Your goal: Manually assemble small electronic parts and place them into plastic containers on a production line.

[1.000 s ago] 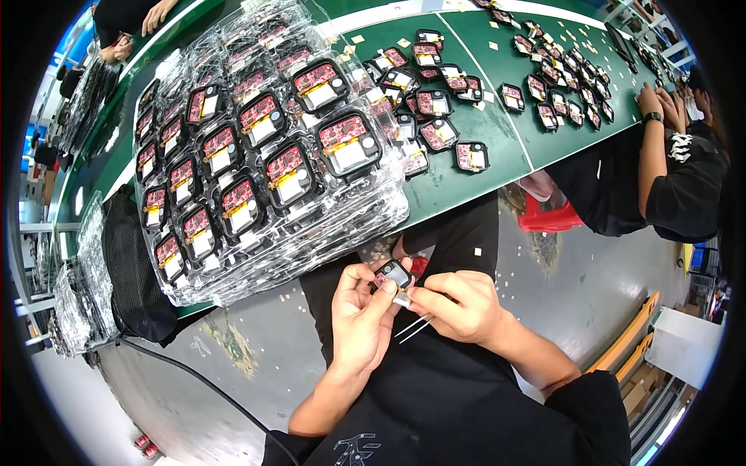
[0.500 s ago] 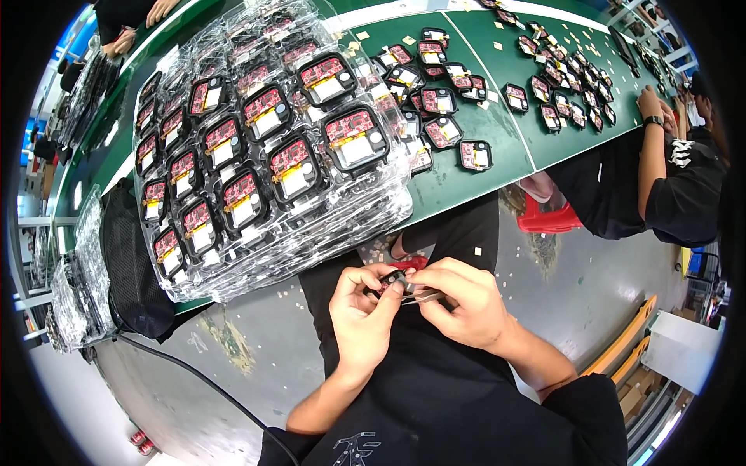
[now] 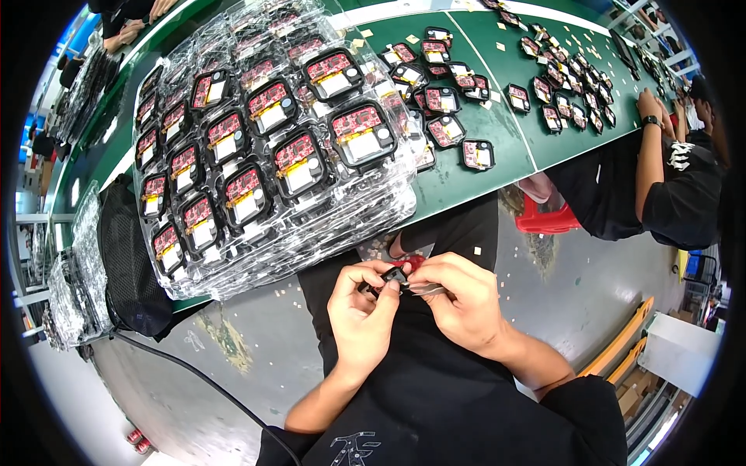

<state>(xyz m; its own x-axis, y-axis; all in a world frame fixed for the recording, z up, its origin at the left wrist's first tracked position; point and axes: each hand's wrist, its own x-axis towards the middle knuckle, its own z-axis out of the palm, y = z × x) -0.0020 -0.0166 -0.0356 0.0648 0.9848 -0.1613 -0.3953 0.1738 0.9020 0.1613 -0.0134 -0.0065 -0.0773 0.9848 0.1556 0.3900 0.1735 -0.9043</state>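
Over my lap, my left hand (image 3: 360, 317) is closed around a small black device housing (image 3: 395, 276), thumb on its near side. The fingers hide most of it. My right hand (image 3: 460, 301) is beside it on the right, pinching thin metal tweezers (image 3: 427, 290) whose tips reach toward the housing. Exactly what the tips touch is too small to tell. Beyond my hands, on the green table (image 3: 458, 186), stands a tall stack of clear plastic trays (image 3: 287, 241). Black housings with red circuit boards (image 3: 298, 163) fill the pockets of its top tray.
Loose housings (image 3: 445, 130) lie scattered right of the stack, with another cluster (image 3: 567, 85) farther right. A co-worker's arm (image 3: 651, 163) is at the table's right side. A black bag (image 3: 136, 264) stands left of the stack, and a black cable (image 3: 198, 373) runs toward me. A red stool (image 3: 544, 219) is under the table.
The housing is tilted differently in my left hand, showing more black and less red. My right hand has shifted slightly and the tweezers have turned a little. My view has moved slightly.
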